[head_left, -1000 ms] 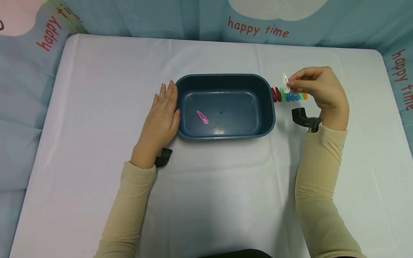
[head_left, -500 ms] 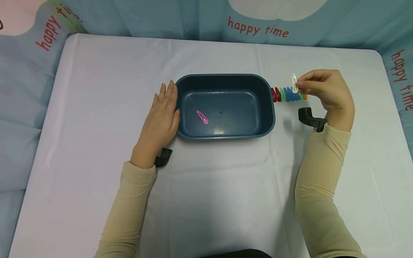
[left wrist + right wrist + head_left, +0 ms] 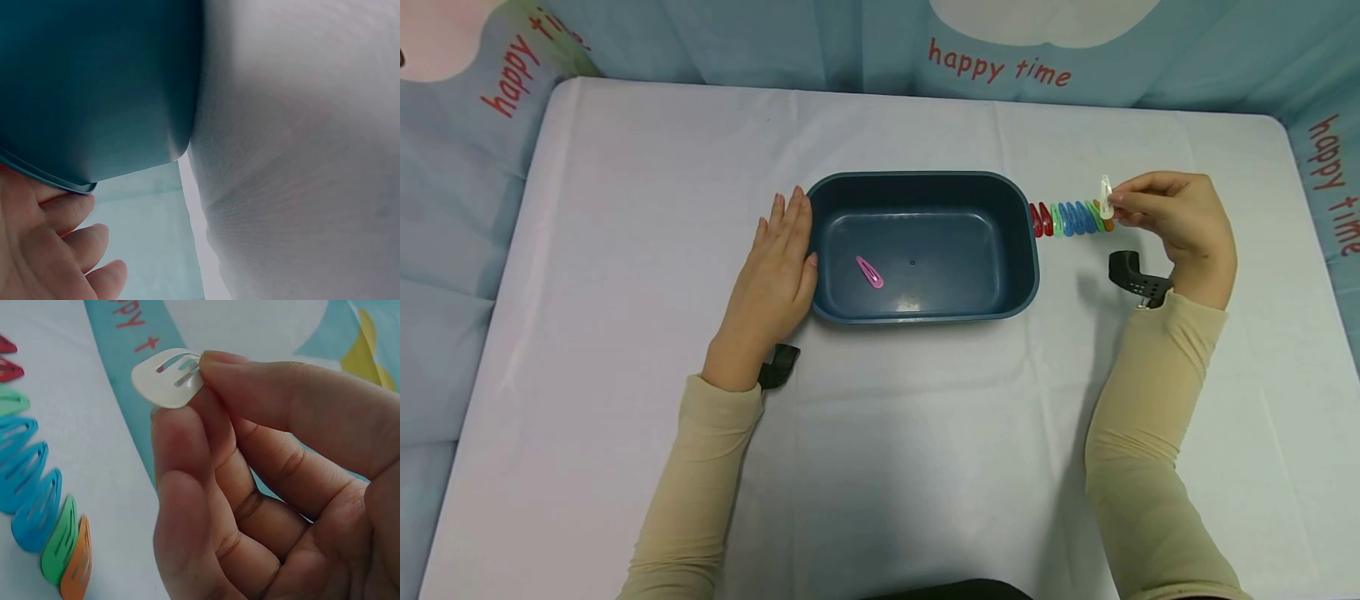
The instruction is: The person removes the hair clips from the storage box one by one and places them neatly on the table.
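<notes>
Between thumb and fingers, my right hand [image 3: 1183, 221] pinches a white snap hair clip [image 3: 165, 378], held upright in the head view near the right end of a row of clips. That row on the cloth runs from red clips [image 3: 1041, 220] through green and blue clips [image 3: 1077, 218] to an orange clip [image 3: 76, 562]. With fingers straight, my left hand [image 3: 767, 279] rests against the left side of a dark blue plastic basin [image 3: 925, 318]; its fingertips touch the rim in the left wrist view. A pink hair clip [image 3: 870, 272] lies inside the basin, left of its middle.
A white cloth [image 3: 910, 433] covers the table. Behind its far edge hangs a light blue printed curtain [image 3: 760, 42], which also runs along both sides. Black camera mounts sit at both wrists.
My right hand has moved to the right and slightly nearer, carrying the white hair clip along the row to the orange end. My left hand and the basin have stayed put.
</notes>
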Action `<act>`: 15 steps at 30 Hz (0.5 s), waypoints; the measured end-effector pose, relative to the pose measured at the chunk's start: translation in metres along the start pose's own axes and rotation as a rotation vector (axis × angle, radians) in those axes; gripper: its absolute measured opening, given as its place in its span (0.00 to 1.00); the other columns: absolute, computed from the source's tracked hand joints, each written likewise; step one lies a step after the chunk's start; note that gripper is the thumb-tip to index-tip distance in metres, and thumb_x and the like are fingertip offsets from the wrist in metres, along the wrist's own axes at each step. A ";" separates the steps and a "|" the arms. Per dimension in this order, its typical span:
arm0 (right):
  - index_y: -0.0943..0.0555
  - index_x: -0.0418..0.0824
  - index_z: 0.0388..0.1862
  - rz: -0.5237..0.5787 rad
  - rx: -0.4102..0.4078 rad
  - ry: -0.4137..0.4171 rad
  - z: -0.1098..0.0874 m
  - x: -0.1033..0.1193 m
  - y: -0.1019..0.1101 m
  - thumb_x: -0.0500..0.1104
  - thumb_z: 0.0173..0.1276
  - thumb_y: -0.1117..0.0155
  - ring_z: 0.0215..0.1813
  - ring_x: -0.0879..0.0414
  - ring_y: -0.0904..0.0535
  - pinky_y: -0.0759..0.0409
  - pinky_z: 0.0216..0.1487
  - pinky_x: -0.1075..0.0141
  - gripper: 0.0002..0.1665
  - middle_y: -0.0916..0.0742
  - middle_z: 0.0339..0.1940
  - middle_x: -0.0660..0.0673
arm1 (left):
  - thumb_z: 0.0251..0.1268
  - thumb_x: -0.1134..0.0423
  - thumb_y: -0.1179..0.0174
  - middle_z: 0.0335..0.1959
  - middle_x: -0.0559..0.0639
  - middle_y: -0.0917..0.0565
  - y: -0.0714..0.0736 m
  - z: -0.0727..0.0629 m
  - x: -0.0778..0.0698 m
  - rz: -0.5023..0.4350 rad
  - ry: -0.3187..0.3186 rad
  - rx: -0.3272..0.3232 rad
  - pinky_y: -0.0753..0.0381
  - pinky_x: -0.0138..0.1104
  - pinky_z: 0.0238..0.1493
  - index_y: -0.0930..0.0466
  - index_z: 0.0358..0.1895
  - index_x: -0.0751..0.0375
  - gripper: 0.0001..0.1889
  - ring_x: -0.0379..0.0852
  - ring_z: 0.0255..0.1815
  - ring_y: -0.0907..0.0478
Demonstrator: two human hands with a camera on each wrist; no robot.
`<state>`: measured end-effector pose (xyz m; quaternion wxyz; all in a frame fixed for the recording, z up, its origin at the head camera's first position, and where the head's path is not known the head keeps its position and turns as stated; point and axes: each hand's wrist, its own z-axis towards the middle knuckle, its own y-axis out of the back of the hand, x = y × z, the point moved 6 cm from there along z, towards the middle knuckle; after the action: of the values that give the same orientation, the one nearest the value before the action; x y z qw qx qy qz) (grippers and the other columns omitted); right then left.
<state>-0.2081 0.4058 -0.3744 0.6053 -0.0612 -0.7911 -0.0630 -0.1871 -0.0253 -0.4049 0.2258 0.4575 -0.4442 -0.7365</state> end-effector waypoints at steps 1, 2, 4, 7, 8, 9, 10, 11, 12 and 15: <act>0.15 0.30 0.25 0.004 -0.004 -0.005 0.000 -0.001 0.001 0.26 0.57 0.35 0.22 0.56 0.19 0.20 0.28 0.72 0.04 0.14 0.24 0.44 | 0.73 0.62 0.62 0.75 0.59 0.54 0.000 0.000 0.000 0.003 -0.001 -0.002 0.61 0.46 0.72 0.55 0.73 0.70 0.30 0.54 0.75 0.61; 0.15 0.30 0.25 0.007 -0.008 -0.009 0.000 -0.002 0.003 0.26 0.57 0.35 0.22 0.56 0.19 0.20 0.28 0.72 0.04 0.14 0.24 0.44 | 0.73 0.62 0.62 0.75 0.59 0.54 0.000 0.000 0.000 0.005 -0.001 -0.002 0.61 0.46 0.72 0.55 0.73 0.70 0.30 0.54 0.75 0.61; 0.15 0.30 0.25 0.005 -0.017 -0.018 0.000 -0.003 0.005 0.27 0.57 0.34 0.23 0.56 0.19 0.20 0.29 0.72 0.04 0.14 0.24 0.44 | 0.73 0.62 0.62 0.75 0.59 0.53 0.000 0.000 0.000 0.004 -0.001 -0.004 0.61 0.46 0.72 0.55 0.73 0.70 0.30 0.54 0.75 0.61; 0.15 0.31 0.24 -0.010 -0.036 -0.034 0.000 -0.006 0.009 0.27 0.57 0.34 0.23 0.57 0.18 0.20 0.29 0.72 0.04 0.14 0.24 0.45 | 0.73 0.62 0.62 0.75 0.59 0.53 0.000 0.000 0.001 0.000 0.000 -0.006 0.61 0.46 0.72 0.55 0.73 0.70 0.30 0.54 0.75 0.61; 0.15 0.31 0.24 -0.016 -0.042 -0.036 0.000 -0.007 0.011 0.27 0.57 0.34 0.23 0.57 0.18 0.20 0.29 0.72 0.04 0.14 0.24 0.45 | 0.73 0.62 0.62 0.75 0.58 0.53 0.000 0.000 0.000 -0.001 0.001 -0.006 0.61 0.46 0.72 0.55 0.73 0.70 0.30 0.54 0.75 0.61; 0.15 0.31 0.24 -0.020 -0.050 -0.038 0.000 -0.008 0.012 0.27 0.56 0.34 0.23 0.57 0.18 0.20 0.29 0.72 0.04 0.14 0.24 0.45 | 0.73 0.62 0.62 0.75 0.58 0.54 0.000 0.000 0.000 -0.001 0.003 -0.006 0.61 0.46 0.72 0.55 0.73 0.70 0.30 0.53 0.75 0.61; 0.15 0.31 0.24 -0.025 -0.058 -0.040 0.001 -0.008 0.013 0.27 0.56 0.34 0.23 0.57 0.19 0.20 0.28 0.72 0.04 0.14 0.24 0.45 | 0.73 0.62 0.62 0.75 0.58 0.54 0.000 0.000 0.000 -0.002 0.004 -0.006 0.61 0.46 0.72 0.55 0.73 0.69 0.30 0.52 0.75 0.62; 0.15 0.31 0.24 -0.028 -0.065 -0.040 0.001 -0.009 0.015 0.27 0.56 0.33 0.23 0.57 0.19 0.20 0.28 0.72 0.04 0.14 0.24 0.46 | 0.73 0.62 0.62 0.75 0.58 0.54 0.000 0.000 0.000 -0.002 0.006 -0.003 0.61 0.46 0.72 0.55 0.73 0.69 0.30 0.52 0.75 0.62; 0.15 0.31 0.24 -0.029 -0.072 -0.040 0.001 -0.010 0.016 0.27 0.56 0.33 0.23 0.57 0.19 0.20 0.28 0.72 0.04 0.14 0.24 0.46 | 0.73 0.62 0.62 0.75 0.57 0.54 0.000 0.000 0.000 -0.001 0.008 0.000 0.61 0.46 0.72 0.55 0.74 0.69 0.30 0.51 0.75 0.63; 0.15 0.31 0.24 -0.031 -0.089 -0.038 0.002 -0.011 0.019 0.28 0.55 0.32 0.23 0.57 0.19 0.20 0.28 0.72 0.03 0.14 0.23 0.46 | 0.73 0.62 0.62 0.75 0.57 0.54 0.001 0.000 0.000 -0.003 0.009 -0.001 0.61 0.46 0.72 0.55 0.74 0.69 0.30 0.51 0.75 0.63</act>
<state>-0.2036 0.4243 -0.3849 0.5860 -0.0771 -0.7996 -0.1065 -0.1871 -0.0257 -0.4044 0.2271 0.4614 -0.4420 -0.7350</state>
